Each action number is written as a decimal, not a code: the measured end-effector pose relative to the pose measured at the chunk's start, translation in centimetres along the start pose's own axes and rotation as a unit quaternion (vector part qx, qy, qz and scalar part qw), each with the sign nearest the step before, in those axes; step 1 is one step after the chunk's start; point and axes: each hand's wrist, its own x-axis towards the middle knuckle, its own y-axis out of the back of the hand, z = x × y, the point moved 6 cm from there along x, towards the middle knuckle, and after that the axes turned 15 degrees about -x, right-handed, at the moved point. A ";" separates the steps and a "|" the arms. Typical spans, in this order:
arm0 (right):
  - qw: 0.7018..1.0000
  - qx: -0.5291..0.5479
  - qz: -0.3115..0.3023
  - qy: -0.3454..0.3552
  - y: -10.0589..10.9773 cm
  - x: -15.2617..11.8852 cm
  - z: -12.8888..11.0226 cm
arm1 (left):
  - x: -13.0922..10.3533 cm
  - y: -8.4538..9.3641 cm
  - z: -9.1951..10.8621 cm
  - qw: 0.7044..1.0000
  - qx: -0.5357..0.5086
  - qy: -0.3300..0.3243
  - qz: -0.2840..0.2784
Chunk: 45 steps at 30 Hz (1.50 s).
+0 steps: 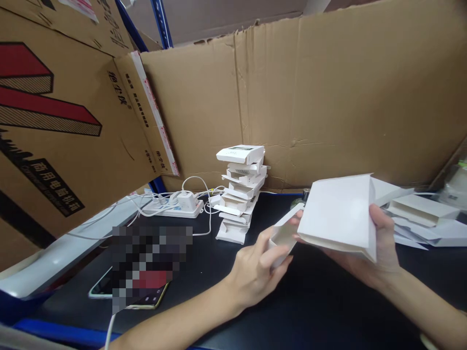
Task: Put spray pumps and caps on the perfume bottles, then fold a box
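My right hand (pixel 383 250) is closed around a plain white cardboard box (pixel 337 209), held tilted above the black table with its broad face towards me. Just left of it, my left hand (pixel 251 272) pinches a narrower white carton piece (pixel 284 233) that looks hollow, like an open sleeve or tray. The two white pieces come close together near the right hand's fingertips; whether they touch I cannot tell. Behind my left hand rises a leaning stack of small white boxes (pixel 241 189), several with open flaps.
More white cartons (pixel 425 211) lie in a loose pile at the right. A power strip (pixel 173 209) with white plugs and cables sits at the back left. Phones (pixel 155 296) lie at the left, partly pixelated. Cardboard walls (pixel 328 97) enclose the black table (pixel 204 277).
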 end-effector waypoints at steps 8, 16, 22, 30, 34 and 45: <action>0.996 -0.070 -0.013 0.060 -0.2 0.1 0.1 | 0.3 -0.1 -0.2 0.999 -0.017 0.025 -0.044; 0.990 -0.080 0.082 0.084 0.7 0.0 0.8 | 0.0 -0.3 0.0 0.997 -0.035 0.035 -0.059; 0.990 -0.093 0.049 0.094 0.3 0.0 1.0 | 0.1 -0.3 0.2 0.996 -0.019 0.034 -0.075; 0.978 -0.136 0.110 0.115 0.8 0.1 1.4 | 0.3 -0.5 0.4 0.994 0.003 0.004 -0.107; 0.986 -0.108 0.068 0.104 0.3 0.3 1.5 | 0.4 -0.3 0.3 0.995 -0.013 0.010 -0.096; 0.987 -0.135 0.058 0.067 0.2 0.4 2.4 | 0.2 -0.4 -0.1 0.996 -0.009 0.014 -0.091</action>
